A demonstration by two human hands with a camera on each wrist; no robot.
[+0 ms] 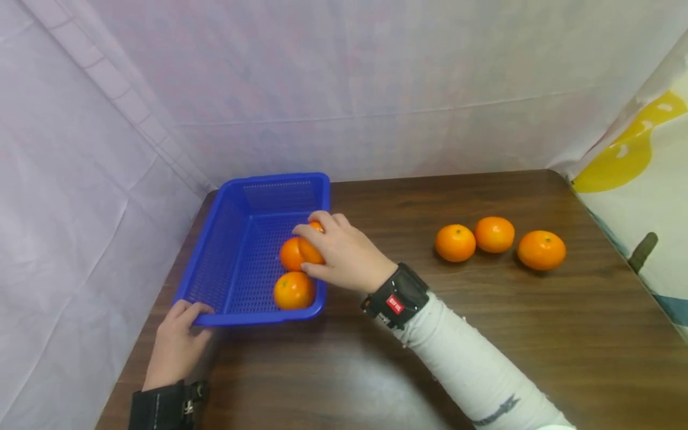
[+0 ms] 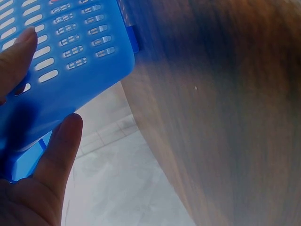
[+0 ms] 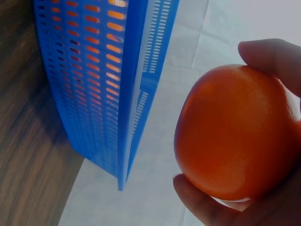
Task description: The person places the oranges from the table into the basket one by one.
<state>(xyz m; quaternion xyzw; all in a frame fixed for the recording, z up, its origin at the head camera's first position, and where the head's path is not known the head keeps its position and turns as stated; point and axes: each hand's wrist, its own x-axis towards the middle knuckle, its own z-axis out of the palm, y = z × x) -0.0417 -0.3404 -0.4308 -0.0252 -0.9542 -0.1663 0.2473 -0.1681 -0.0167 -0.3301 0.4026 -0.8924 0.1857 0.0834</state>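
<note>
My right hand [image 1: 352, 254] grips a mandarin orange [image 3: 235, 134] between curled fingers and thumb, above the right rim of a blue plastic basket [image 1: 236, 319]. In the basket's right side lie two more mandarins, one near the front corner [image 1: 294, 291] and one behind it [image 1: 291, 255], partly covered by the held fruit. My left hand [image 1: 180, 337] holds the basket's near left corner, fingers over the rim. Seen from the left wrist, the thumb and a finger [image 2: 61, 155] stand on either side of the slotted basket wall [image 2: 70, 70].
To the right on the brown wooden table [image 1: 408, 358], three mandarins sit in a loose row: left [image 1: 455, 243], middle [image 1: 494, 234] and right [image 1: 541, 251]. White cloth [image 1: 376, 77] hangs behind the table and along its left side. A patterned cloth [image 1: 639, 179] hangs at right.
</note>
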